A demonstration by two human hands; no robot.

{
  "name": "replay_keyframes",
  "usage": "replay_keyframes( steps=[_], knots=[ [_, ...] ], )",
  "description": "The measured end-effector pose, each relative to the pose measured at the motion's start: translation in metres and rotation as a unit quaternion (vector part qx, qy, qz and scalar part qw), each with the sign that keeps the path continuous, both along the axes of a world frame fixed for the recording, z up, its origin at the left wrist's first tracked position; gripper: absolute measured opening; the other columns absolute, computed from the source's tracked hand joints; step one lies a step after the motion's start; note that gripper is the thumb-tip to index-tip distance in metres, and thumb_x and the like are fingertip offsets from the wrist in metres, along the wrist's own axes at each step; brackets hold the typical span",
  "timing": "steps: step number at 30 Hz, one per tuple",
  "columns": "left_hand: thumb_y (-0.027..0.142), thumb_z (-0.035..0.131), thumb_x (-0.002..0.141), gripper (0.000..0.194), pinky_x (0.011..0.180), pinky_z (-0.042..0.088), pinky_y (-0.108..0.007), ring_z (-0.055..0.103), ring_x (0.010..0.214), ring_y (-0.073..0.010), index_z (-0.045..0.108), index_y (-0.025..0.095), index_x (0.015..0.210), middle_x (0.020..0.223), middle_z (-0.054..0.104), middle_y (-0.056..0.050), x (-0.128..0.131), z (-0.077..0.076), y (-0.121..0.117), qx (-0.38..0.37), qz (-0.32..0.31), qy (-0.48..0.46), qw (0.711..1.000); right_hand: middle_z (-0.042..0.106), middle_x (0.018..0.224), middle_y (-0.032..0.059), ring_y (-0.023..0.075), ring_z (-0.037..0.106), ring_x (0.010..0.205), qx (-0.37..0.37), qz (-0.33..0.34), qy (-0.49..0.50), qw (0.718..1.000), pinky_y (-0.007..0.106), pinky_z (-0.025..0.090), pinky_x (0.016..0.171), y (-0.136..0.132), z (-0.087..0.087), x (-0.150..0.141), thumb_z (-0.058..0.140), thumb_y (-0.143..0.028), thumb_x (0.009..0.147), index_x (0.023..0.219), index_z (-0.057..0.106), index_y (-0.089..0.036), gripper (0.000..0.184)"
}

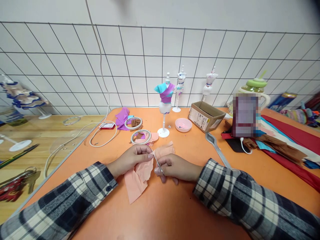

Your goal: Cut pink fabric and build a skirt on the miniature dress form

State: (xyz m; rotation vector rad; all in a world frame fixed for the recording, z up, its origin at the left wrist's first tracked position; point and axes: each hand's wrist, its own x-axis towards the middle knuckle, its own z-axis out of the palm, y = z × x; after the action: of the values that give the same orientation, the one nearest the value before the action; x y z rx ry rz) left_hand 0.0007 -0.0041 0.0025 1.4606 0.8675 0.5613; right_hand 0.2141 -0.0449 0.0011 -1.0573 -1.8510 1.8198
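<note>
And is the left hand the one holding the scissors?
No, the scissors are in the right hand, while the left hand holds the peach paper.

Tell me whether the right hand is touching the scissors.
Touching. The head view shows the right hand closed around the handle end of the scissors, blades jutting out.
</note>
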Motion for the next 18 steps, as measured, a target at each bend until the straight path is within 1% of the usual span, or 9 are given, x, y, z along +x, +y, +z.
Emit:
replay_keyframes(
  steps=[5,11,14,18],
  knots=[
    [0.042,0.073,0.074,0.030,0.053,0.036,-0.020,0.048,0.057,-0.0096,0.062,0.014,0.075,0.063,0.055,0.003,-0.0015,-0.0020,0.0005,-0.019,0.016,-0.018,1.000,0.062,0.068,-0.0012,0.0061,0.046,0.045,0.004,0.004,0.003,1.000,0.015,0.038,0.033,0.0011,-0.0003,0.0005,0.063,-0.052,0.082,0.085,0.061,-0.016,0.036],
    [0.044,0.072,0.075,0.032,0.054,0.035,-0.020,0.047,0.057,-0.0092,0.061,0.013,0.073,0.063,0.055,0.003,-0.0014,-0.0039,0.0015,0.007,0.009,0.001,1.000,0.062,0.070,-0.0003,0.0062,0.046,0.047,0.007,0.011,-0.002,1.000,0.014,0.038,0.034,0.0016,-0.0028,0.0007,0.062,-0.053,0.083,0.086,0.060,-0.016,0.038],
    [0.044,0.071,0.076,0.033,0.053,0.034,-0.020,0.045,0.057,-0.0091,0.061,0.013,0.073,0.062,0.054,0.003,-0.0018,-0.0034,0.0016,0.018,0.005,0.014,1.000,0.061,0.068,-0.0008,0.0063,0.045,0.047,0.009,0.017,0.003,1.000,0.014,0.038,0.035,0.0013,-0.0048,0.0012,0.061,-0.054,0.084,0.085,0.060,-0.016,0.038],
    [0.045,0.071,0.075,0.033,0.053,0.035,-0.021,0.045,0.057,-0.0094,0.060,0.014,0.072,0.063,0.054,0.003,-0.0015,-0.0032,0.0015,0.020,0.006,0.013,1.000,0.060,0.065,-0.0011,0.0074,0.049,0.050,0.003,0.020,0.012,1.000,0.013,0.038,0.035,0.0009,-0.0054,0.0015,0.062,-0.051,0.083,0.084,0.059,-0.016,0.036]
  ],
)
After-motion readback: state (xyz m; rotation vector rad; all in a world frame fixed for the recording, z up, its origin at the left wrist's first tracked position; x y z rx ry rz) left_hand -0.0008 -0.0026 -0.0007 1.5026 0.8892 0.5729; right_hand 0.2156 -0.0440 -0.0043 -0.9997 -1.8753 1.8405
